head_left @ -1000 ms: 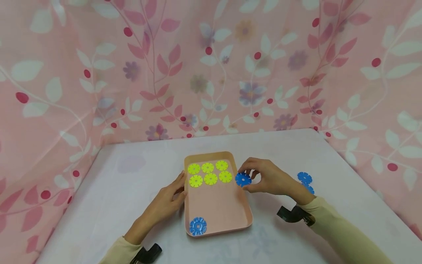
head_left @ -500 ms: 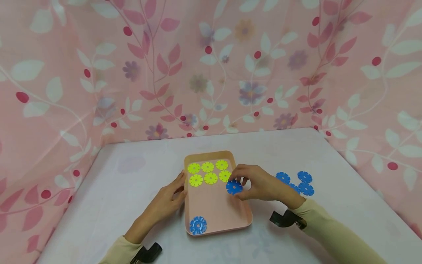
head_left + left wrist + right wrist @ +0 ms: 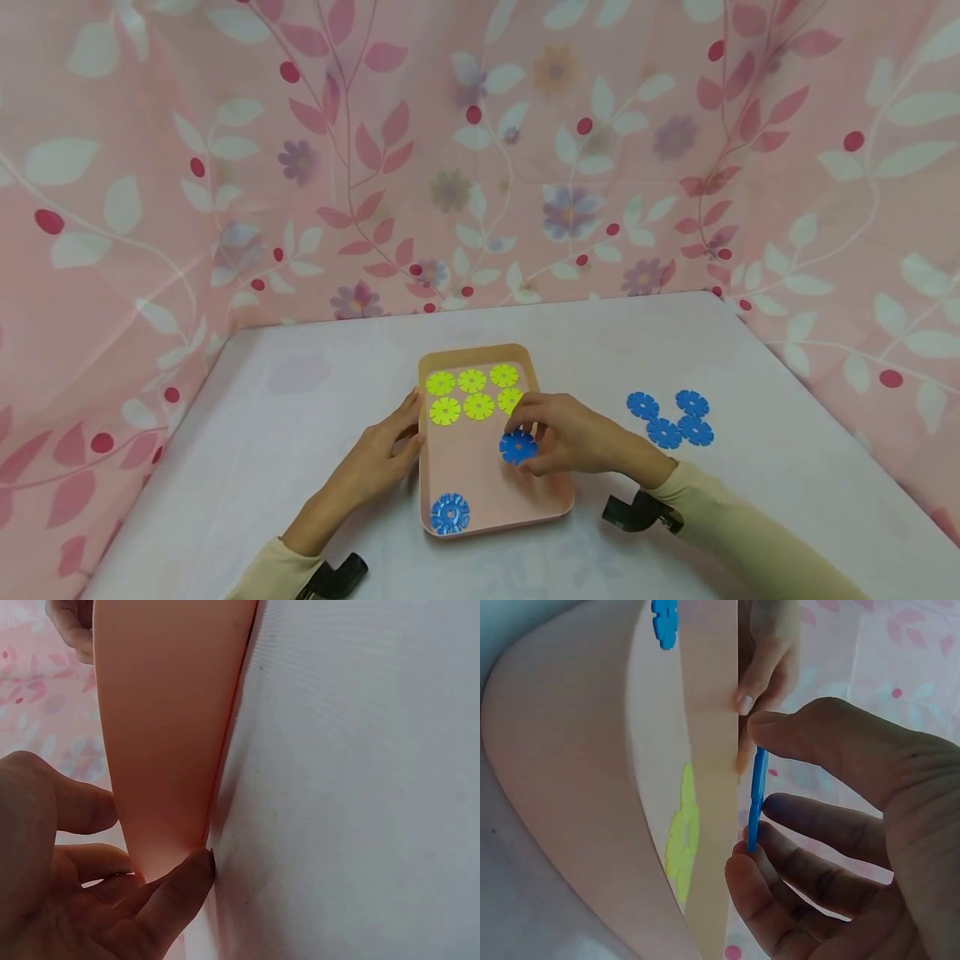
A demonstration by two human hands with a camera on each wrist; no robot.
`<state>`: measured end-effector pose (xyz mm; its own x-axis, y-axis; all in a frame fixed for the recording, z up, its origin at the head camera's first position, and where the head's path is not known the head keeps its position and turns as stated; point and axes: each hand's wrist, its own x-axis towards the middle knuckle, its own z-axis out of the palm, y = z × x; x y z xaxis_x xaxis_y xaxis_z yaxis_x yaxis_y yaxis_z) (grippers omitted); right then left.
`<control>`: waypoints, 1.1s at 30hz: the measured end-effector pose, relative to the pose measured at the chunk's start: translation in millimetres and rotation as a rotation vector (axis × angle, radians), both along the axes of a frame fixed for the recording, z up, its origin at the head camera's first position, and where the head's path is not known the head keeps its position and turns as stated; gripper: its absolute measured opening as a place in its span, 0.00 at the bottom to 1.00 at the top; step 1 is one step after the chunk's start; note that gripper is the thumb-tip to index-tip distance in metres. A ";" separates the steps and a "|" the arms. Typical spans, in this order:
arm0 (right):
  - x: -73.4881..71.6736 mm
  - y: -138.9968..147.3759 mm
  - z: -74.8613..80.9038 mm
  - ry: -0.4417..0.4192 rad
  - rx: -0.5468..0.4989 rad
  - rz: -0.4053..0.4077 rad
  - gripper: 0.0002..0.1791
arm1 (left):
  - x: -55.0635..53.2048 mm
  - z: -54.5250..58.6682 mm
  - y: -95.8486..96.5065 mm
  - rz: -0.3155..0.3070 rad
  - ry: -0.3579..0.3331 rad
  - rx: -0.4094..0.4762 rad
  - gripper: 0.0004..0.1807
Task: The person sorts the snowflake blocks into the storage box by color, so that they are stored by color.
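A peach tray [image 3: 480,483] lies on the white-covered table. My left hand [image 3: 386,437] touches its left outer wall; in the left wrist view the fingertips [image 3: 196,862] rest on the wall near the table. My right hand [image 3: 570,437] pinches a blue notched disc [image 3: 518,448] at its edge, above the tray's right half. Seen from the right wrist, the held disc [image 3: 757,799] is edge-on between thumb and fingers. Inside the tray, several yellow notched discs [image 3: 478,406] form two rows at the far end. Blue discs [image 3: 450,513] sit, apparently stacked, in the near left corner.
Several more blue discs [image 3: 665,432] lie on the table [image 3: 315,467] to the right of the tray. A pink floral curtain [image 3: 480,167] hangs behind and along both sides. Each wrist carries a black camera mount [image 3: 641,512].
My right hand has brought the blue disc from the tray's right rim leftward and nearer, over the inside of the tray. The left hand and the tray stay where they were.
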<state>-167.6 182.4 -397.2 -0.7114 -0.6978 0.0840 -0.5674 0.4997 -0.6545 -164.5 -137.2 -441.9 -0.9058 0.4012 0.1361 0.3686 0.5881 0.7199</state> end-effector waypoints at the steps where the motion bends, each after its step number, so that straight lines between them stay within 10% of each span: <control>1: 0.6 -1.1 -0.4 -0.003 0.002 0.003 0.20 | -0.1 0.0 0.2 0.000 0.000 -0.001 0.35; 33: 12.5 -26.9 -34.6 -0.068 -0.007 0.092 0.19 | -2.7 -5.3 -2.4 -0.007 0.019 -0.025 0.35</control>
